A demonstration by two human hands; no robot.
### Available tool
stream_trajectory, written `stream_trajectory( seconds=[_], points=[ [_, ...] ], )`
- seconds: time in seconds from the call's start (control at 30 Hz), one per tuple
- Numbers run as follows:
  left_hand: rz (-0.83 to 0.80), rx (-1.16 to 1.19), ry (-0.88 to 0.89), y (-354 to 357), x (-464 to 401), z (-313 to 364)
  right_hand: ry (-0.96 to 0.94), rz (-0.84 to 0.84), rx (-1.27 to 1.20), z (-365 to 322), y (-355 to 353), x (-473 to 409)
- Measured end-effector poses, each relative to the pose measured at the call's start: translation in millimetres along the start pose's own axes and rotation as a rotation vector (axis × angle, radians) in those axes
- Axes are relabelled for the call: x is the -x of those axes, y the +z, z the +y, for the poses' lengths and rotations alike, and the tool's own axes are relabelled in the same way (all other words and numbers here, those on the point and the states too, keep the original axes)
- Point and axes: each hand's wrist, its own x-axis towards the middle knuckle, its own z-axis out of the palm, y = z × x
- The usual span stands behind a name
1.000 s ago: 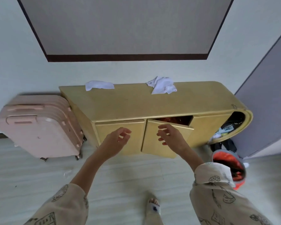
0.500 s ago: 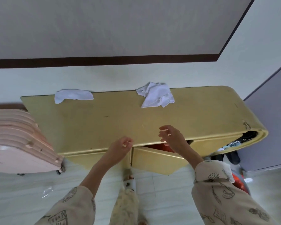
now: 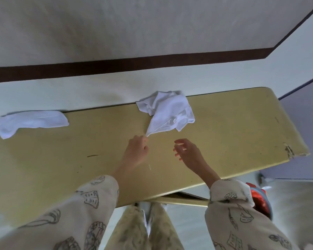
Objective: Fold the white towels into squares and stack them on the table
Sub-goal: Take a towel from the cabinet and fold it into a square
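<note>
The left hand [image 3: 136,150] pinches the near corner of the crumpled white towel [image 3: 167,112], which lies at the back edge of the yellow desk [image 3: 233,134]. The right hand [image 3: 187,151] hovers beside it, fingers loosely spread, holding nothing. A second white towel [image 3: 31,121] lies far left against the wall.

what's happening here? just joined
A person stands at a yellow table with two white towels on it, neither folded yet. The left hand pinches the near corner of the crumpled towel by the wall. The right hand hovers open beside it, holding nothing. The second towel lies loosely bunched at the far left, untouched. No stack started.
</note>
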Motion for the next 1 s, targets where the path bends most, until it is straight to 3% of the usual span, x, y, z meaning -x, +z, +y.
stream_trajectory(
  seconds=[0.4, 0.5, 0.63, 0.77, 1.0],
  points=[
    [0.129, 0.064, -0.131, 37, -77, 22, 0.028, -0.055, 0.1, 22, -35, -71],
    [0.179, 0.095, -0.052, 21, -70, 33, -0.061, -0.063, 0.19, 14, -37, -78],
    [0.221, 0.134, 0.104, -27, -46, 62, -0.396, 0.014, 0.407, -12, -34, -89],
    [0.195, 0.14, 0.2, -78, -17, 87, -0.565, 0.034, 0.56, -45, -33, -90],
    [0.305, 0.134, 0.192, -145, 24, 96, -0.59, 0.124, 0.64, -76, -41, -83]
  ],
)
